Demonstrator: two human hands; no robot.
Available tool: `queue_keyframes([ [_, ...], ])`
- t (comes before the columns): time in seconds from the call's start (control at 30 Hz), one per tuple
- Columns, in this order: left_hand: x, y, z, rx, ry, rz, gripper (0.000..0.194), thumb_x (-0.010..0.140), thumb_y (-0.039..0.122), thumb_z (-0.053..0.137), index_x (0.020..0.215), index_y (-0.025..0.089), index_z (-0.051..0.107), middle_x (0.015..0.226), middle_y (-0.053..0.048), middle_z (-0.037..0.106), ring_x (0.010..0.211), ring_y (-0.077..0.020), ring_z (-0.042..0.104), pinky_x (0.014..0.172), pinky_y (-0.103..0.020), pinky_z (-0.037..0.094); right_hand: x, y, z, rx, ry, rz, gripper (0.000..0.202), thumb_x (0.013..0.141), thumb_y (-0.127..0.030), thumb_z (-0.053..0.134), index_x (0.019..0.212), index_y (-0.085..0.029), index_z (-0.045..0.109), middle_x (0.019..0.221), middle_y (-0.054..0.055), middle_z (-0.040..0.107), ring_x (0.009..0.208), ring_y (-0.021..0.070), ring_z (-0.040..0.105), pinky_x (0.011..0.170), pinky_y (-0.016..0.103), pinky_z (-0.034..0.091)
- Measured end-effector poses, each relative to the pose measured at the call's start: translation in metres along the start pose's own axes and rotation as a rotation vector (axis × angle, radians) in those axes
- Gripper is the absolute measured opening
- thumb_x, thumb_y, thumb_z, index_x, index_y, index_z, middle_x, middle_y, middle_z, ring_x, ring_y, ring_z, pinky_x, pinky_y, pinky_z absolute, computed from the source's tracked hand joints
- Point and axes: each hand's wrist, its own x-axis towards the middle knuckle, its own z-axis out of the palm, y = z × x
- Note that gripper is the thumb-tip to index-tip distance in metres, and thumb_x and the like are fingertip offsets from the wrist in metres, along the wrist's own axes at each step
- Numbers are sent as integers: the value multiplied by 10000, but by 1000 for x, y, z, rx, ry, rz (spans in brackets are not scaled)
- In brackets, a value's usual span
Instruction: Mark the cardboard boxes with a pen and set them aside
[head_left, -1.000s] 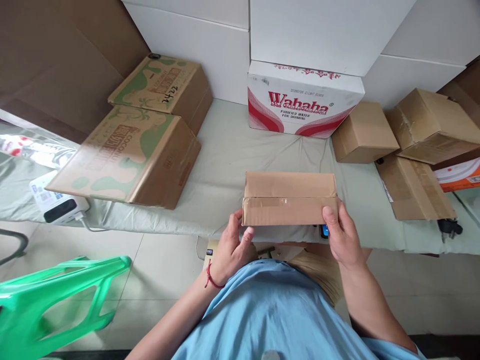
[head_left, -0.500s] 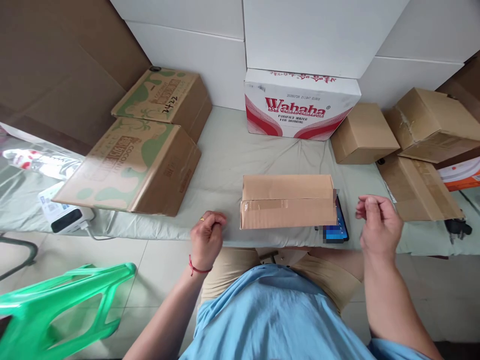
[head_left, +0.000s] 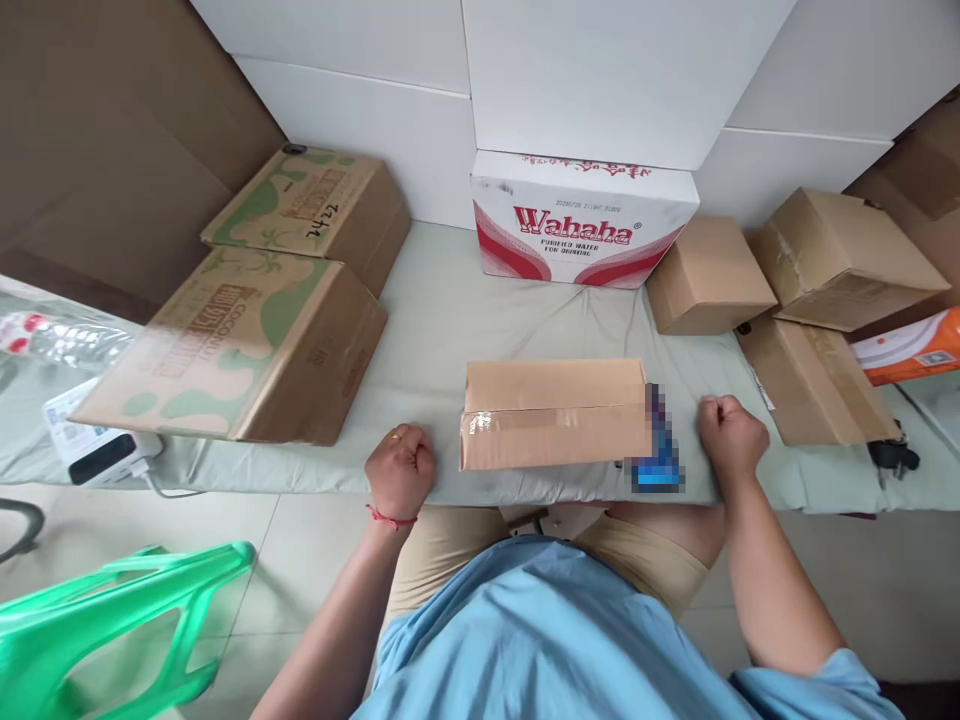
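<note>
A plain brown cardboard box (head_left: pixel 555 410) lies on the cloth-covered surface in front of me, its flaps meeting along a seam, with glossy tape at the left end. My left hand (head_left: pixel 401 470) is a fist to the left of this box, apart from it; it wears a ring and a red string bracelet. On the other side my right hand (head_left: pixel 733 437), also clenched, rests on the cloth. Between it and the box is a phone (head_left: pixel 660 450), its screen blurred out and partly behind the box. Neither fist shows anything held.
Two printed coconut cartons (head_left: pixel 225 345) stand at left, beside a white device (head_left: pixel 105 450) with a cable. A Wahaha water carton (head_left: pixel 581 225) is against the wall. Several brown boxes (head_left: pixel 709 275) are grouped at right, near dark keys (head_left: pixel 894 456). A green stool (head_left: pixel 135 600) stands lower left.
My right hand has come down onto the cloth, its loosely curled fingers closing into a fist. My left hand stays closed beside the box. The whole view has shifted slightly.
</note>
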Motion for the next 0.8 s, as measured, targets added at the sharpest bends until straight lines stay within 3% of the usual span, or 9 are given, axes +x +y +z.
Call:
queue_keyframes([
  [0.27, -2, -2, 1, -15, 17, 0, 206, 712, 73, 497, 610, 243, 552, 647, -24, 619, 656, -207, 589, 654, -322, 391, 3, 3, 0, 7, 10, -1, 345, 1029, -360, 564, 801, -162, 732, 648, 25, 548, 640, 156, 237, 673, 332, 157],
  [0.53, 1, 3, -1, -133, 36, -86, 168, 692, 119, 522, 592, 242, 580, 645, -26, 619, 651, -206, 584, 663, -335, 393, 3, 5, 0, 79, 21, 6, 320, 1001, -361, 582, 765, -184, 705, 625, 10, 520, 635, 158, 247, 677, 338, 171],
  [0.7, -6, 16, -8, -293, 70, -199, 212, 797, 136, 491, 686, 234, 643, 765, -25, 705, 752, -190, 673, 737, -308, 493, 6, 7, 2, 176, 39, 33, 305, 963, -396, 618, 722, -213, 658, 593, -11, 466, 627, 155, 249, 689, 355, 184],
  [0.8, -17, 33, -14, -391, 39, -259, 210, 895, 178, 504, 779, 226, 672, 766, -10, 695, 694, -171, 652, 670, -288, 501, 4, 9, -1, 271, 53, 55, 387, 987, -500, 555, 728, -226, 639, 610, 4, 523, 626, 169, 385, 673, 341, 280],
])
